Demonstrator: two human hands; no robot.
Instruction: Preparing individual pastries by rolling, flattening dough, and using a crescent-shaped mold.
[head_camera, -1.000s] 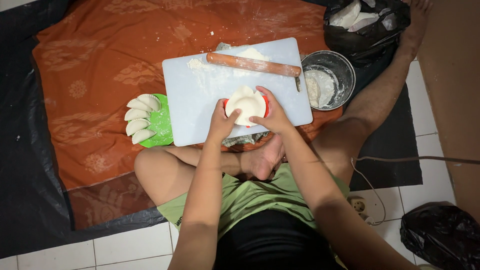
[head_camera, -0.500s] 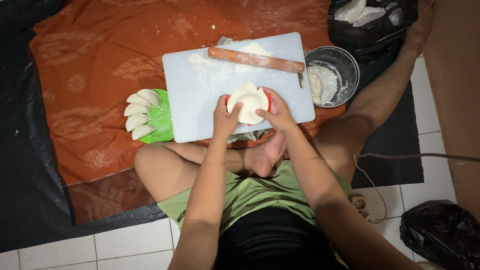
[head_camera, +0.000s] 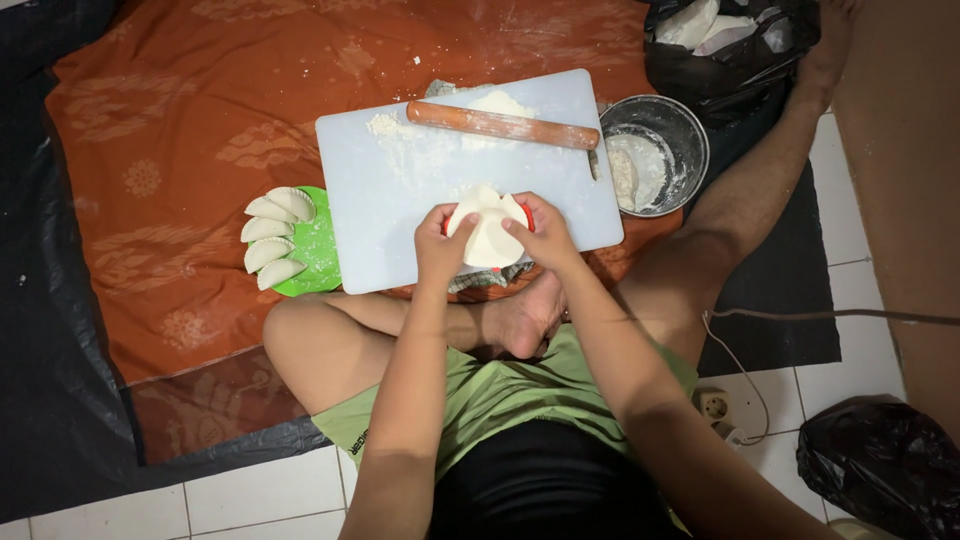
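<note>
My left hand (head_camera: 438, 243) and my right hand (head_camera: 538, 232) together hold a round red dumpling mould (head_camera: 524, 213) lined with a white dough disc (head_camera: 487, 232), over the near edge of a pale blue cutting board (head_camera: 400, 200). Both thumbs press on the dough. A wooden rolling pin (head_camera: 500, 125) lies across the far side of the board beside a heap of flour (head_camera: 495, 102). Several folded white dumplings (head_camera: 270, 238) rest on a green plate (head_camera: 318, 250) left of the board.
A metal bowl (head_camera: 660, 140) with flour and dough stands right of the board. A black bag (head_camera: 730, 45) with white packets is at the far right. An orange patterned cloth (head_camera: 180, 150) covers the floor; a power socket (head_camera: 712, 404) and cable lie on the tiles at right.
My hands have lifted the mould slightly and shifted their grip; the dough disc now bulges up over the mould's far rim. The view has tilted a little.
</note>
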